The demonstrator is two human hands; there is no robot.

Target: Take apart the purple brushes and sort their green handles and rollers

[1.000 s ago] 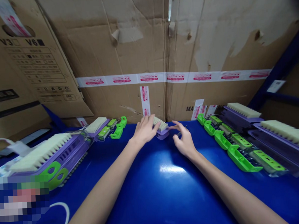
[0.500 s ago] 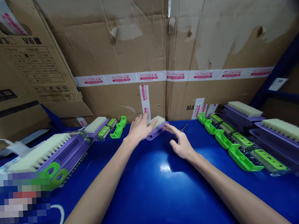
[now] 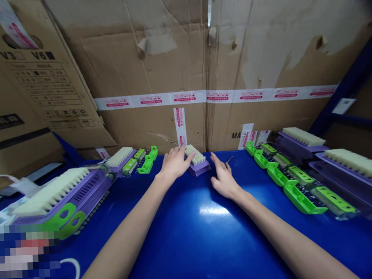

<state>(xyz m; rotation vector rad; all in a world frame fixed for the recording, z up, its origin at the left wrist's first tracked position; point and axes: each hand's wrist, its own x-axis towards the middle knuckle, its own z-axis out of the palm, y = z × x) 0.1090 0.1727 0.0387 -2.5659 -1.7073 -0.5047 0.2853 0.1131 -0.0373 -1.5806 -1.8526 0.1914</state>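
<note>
Near the foot of the cardboard lies a purple brush head (image 3: pixel 199 168) with cream bristles facing up, set at an angle on the blue tabletop (image 3: pixel 190 246). My left hand (image 3: pixel 174 164) is at its left side, fingers stretched out and the thumb against or just over the bristles' edge; whether it touches cannot be made out. To the right of the brush head, my right hand (image 3: pixel 223 175) is open, fingers apart and holding nothing. A thin dark tool (image 3: pixel 229 158) lies behind the right hand, partly hidden by it.
Purple brush pieces (image 3: pixel 80 185) and green clips (image 3: pixel 148 159) line the left side. More green clips (image 3: pixel 276 174), clear-and-green parts (image 3: pixel 333 199) and bristled purple pieces (image 3: pixel 353 165) run along the right. Cardboard (image 3: pixel 152 71) walls the back. A white cable (image 3: pixel 77 267) curls at lower left.
The brush head has turned, its near end swinging right and toward me. My left hand has slid slightly left off the bristles, and my right fingers have come away from the brush head.
</note>
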